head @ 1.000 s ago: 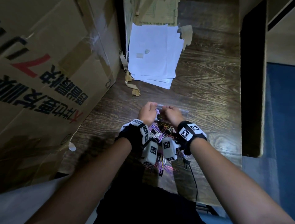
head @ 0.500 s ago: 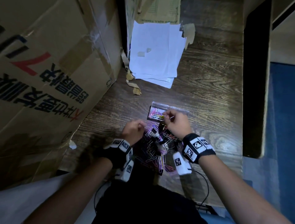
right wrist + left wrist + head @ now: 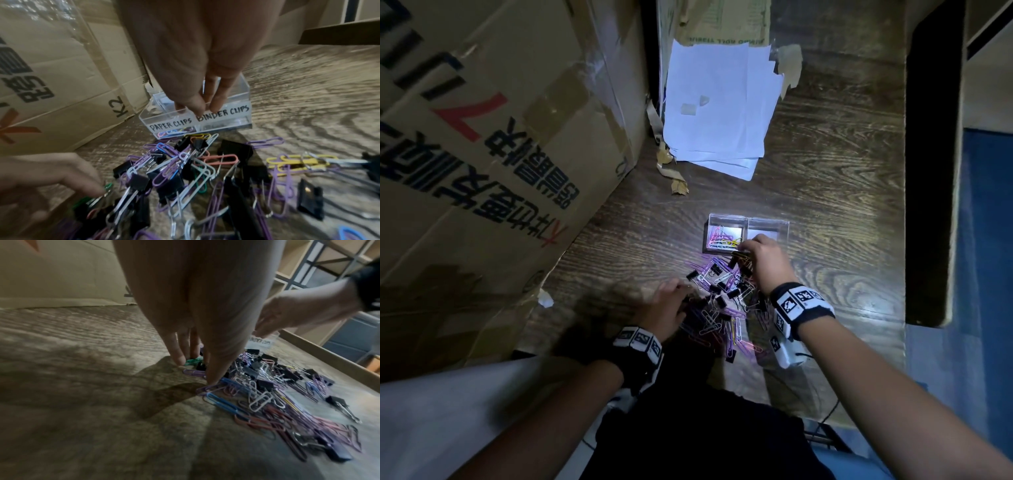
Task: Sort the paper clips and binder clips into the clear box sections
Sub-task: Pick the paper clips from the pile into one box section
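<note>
A clear two-section box (image 3: 748,217) sits on the wooden table, with "PAPER CLIPS" on its left label and "BINDER CLIPS" on its right (image 3: 226,113). Coloured paper clips (image 3: 722,240) lie in the left section. I see nothing in the right one. A mixed pile of paper clips and black binder clips (image 3: 722,301) lies in front of the box. My right hand (image 3: 748,245) hangs over the box's near wall, near the divider, fingers (image 3: 197,105) pointing down with nothing seen in them. My left hand (image 3: 681,291) reaches down to the pile's left edge, fingertips (image 3: 177,357) touching a green paper clip (image 3: 193,361).
A large printed cardboard box (image 3: 482,137) leans in along the left. A stack of white paper (image 3: 719,102) lies behind the clear box. A dark upright board (image 3: 928,171) borders the table on the right, with blue floor (image 3: 989,274) beyond it.
My left hand has pulled back from the box to the left edge of the pile. My right hand stays at the box, now over its near wall.
</note>
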`<state>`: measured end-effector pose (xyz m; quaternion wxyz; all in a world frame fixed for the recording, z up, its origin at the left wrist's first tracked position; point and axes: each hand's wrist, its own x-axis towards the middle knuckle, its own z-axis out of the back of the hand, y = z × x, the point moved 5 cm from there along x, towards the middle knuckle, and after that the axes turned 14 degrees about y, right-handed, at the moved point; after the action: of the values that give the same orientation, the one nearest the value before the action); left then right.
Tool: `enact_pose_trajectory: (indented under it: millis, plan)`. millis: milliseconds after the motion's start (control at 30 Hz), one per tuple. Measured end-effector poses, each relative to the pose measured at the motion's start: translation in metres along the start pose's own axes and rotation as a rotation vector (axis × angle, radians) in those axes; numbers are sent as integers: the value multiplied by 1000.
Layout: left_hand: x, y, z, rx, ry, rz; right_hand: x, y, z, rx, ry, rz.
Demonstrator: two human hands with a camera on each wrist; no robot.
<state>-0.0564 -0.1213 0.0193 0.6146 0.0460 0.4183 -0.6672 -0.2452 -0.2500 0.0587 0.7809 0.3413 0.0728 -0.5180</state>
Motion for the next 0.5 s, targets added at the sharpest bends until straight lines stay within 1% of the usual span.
enact_pose_trajectory:
  millis: [67, 100, 133, 200, 267, 300, 367, 400, 433, 500]
  plan:
    - [1, -1, -2, 21, -2, -13, 2, 0, 0, 20, 43, 17]
    - [2, -2, 0, 15, -32, -9, 2, 0, 0, 40, 46, 31]
    - [3, -5, 4, 3, -79, -10, -1, 0, 1, 56, 24, 46]
    - [7, -14, 13, -14, -171, -29, -10, -1, 6, 61, -83, 61]
    - [17, -22, 21, -8, -220, -52, -21, -4, 8, 33, -153, 40]
    - [24, -26, 23, -2, -232, -70, -25, -4, 6, 12, -129, 25]
    - [40, -29, 23, 18, -218, -104, -27, -4, -5, -37, 14, 16]
    - [47, -30, 22, 35, -188, -115, -26, -3, -11, -53, 79, 27]
    - [53, -30, 20, 58, -163, -122, -25, -2, -14, -61, 118, 35]
    - [62, -31, 20, 81, -104, -100, -20, 0, -17, -48, 141, 21]
